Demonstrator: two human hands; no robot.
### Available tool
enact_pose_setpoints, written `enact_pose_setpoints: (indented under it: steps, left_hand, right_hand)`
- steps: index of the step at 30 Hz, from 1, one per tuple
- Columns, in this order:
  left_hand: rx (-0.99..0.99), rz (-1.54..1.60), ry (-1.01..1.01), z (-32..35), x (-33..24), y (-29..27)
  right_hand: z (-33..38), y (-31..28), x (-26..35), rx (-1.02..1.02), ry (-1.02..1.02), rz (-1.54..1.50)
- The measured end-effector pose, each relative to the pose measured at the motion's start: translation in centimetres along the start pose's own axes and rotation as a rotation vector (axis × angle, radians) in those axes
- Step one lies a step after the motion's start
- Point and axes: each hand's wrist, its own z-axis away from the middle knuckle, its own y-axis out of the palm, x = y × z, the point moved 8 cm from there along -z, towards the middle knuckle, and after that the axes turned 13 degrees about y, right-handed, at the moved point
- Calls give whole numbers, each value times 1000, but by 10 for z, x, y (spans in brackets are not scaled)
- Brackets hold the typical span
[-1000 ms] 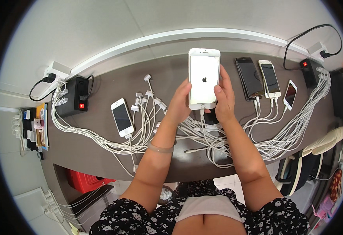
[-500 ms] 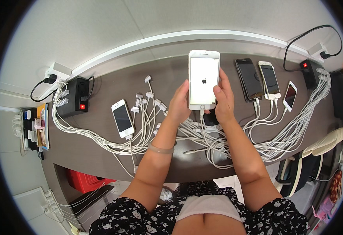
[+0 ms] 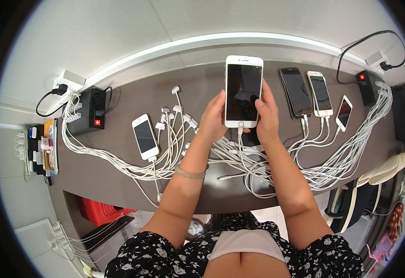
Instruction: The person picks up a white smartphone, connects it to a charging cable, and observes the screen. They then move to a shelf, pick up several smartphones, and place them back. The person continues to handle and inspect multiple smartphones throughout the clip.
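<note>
Both hands are closed around a white phone (image 3: 243, 91) held upright above the middle of the dark brown desk (image 3: 119, 180), the left hand (image 3: 213, 116) gripping its left edge and lower corner, the right hand (image 3: 266, 115) clamped on its right edge with the thumb lying over the glass. What has changed is the screen: half a second ago it glowed white with a small dark logo in the middle, and now it is black, while the phone and the hands have kept almost the same place. That suggests the phone has passed out of its start-up picture, or gone dark, so the person seems to be watching for what the screen does. A white cable (image 3: 240, 139) is plugged into the bottom of the phone and runs down into the tangle of white charging cables (image 3: 239, 162) spread over the desk. To the left lies a second white phone (image 3: 145, 136) on its own cable, with loose plugs fanned out beside it, and farther left a black charging box (image 3: 92, 111) shows a red light. To the right, a black phone (image 3: 296, 91), a white phone with a pale rim (image 3: 319, 93) and a small tilted phone (image 3: 344, 112) lie in a row, each on a cable. Another black box (image 3: 366, 79) sits at the far right.
</note>
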Motion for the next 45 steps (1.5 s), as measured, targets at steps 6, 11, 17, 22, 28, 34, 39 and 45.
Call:
enact_pose_setpoints:
  steps: [6, 11, 17, 22, 28, 34, 39, 45]
  left_hand:
    - [-21, -8, 11, 0, -1, 0]
    - [23, 57, 14, 0, 0, -2]
    - [-92, 24, 63, -2, -6, -4]
    - [-82, 19, 85, -4, -8, -6]
    - [-62, 16, 77, -4, -7, -7]
    - [-49, 16, 82, -4, -8, -6]
    - [-35, 14, 81, -5, -10, -3]
    - [-68, 1, 84, -5, -9, -7]
  right_hand:
    - [1, 1, -2, 37, 32, -25]
    - [0, 3, -4, 67, 43, -19]
    - [3, 16, 6, 132, -123, 227]
    - [3, 19, 5, 169, -27, 266]
    - [3, 21, 5, 208, 4, 294]
    - [3, 22, 6, 217, -27, 308]
    - [2, 20, 5, 198, -81, 291]
    - [1, 20, 4, 194, -62, 293]
